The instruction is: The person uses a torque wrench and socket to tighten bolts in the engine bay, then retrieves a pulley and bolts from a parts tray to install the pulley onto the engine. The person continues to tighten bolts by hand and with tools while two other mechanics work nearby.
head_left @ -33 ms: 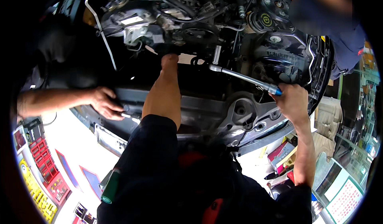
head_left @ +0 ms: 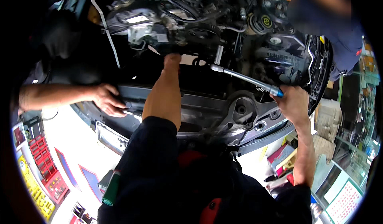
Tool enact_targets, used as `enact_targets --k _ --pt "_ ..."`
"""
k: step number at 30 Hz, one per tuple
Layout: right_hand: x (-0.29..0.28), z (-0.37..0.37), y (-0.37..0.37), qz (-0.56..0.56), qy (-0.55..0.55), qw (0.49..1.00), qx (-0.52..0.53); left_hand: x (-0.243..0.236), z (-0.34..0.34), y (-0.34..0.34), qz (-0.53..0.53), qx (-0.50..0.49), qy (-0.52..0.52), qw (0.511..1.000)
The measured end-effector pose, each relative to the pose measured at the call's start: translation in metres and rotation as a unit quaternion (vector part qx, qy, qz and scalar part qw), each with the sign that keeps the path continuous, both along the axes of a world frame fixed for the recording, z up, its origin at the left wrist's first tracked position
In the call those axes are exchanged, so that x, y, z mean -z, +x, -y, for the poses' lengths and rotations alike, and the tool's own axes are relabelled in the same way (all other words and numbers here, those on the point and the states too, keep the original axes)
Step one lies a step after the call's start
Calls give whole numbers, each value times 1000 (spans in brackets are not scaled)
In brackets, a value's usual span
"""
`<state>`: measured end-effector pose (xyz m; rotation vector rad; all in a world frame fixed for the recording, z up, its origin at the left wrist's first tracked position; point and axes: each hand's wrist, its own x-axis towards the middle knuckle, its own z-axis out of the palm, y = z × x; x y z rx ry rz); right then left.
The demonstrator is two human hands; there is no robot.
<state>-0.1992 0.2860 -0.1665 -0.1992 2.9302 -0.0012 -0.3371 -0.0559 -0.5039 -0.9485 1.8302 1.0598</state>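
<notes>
My right hand (head_left: 293,98) is wrapped round the handle end of a long silver ratchet wrench (head_left: 247,78) with a blue collar. Its head sits over the dark gap in front of the engine (head_left: 187,28), and a silver socket extension (head_left: 219,55) sticks out from the head. My left arm stretches forward across the black front panel (head_left: 199,104) of the car. At its end, my left hand (head_left: 172,59) reaches down into the gap beside a pale flat patch. Its fingers are hidden in the shadow there.
A co-worker's hand (head_left: 108,100) lies on the panel's left part, beside a small bright object. Another person in a dark shirt (head_left: 335,28) leans in at the upper right. A bent silver rod (head_left: 107,36) stands at the left. Red trays (head_left: 42,154) are at the lower left.
The picture has shifted very slightly. Both my hands and the ratchet wrench keep nearly the same places; the co-worker's hand on the panel is nearly unmoved.
</notes>
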Motion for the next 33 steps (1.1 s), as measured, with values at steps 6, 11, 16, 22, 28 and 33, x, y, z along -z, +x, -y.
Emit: enact_targets --k 6,11,16,22,28,33 --pt "-58 13 61 24 -82 995 50 -142 38 75 -394 10 9 919" --pt "-67 0 143 111 -177 974 91 -280 38 251 -485 -49 88 869" --pt "-1 91 218 115 -341 914 -188 -305 22 469 -433 -158 408 789" --pt "34 176 344 541 -465 644 -277 -298 -49 620 -570 -435 204 666" --pt "-10 198 465 520 -304 526 -600 -288 -81 878 -321 -692 -290 578" --pt "-97 194 598 618 -237 196 -723 -233 -133 1103 -56 -697 -558 446"
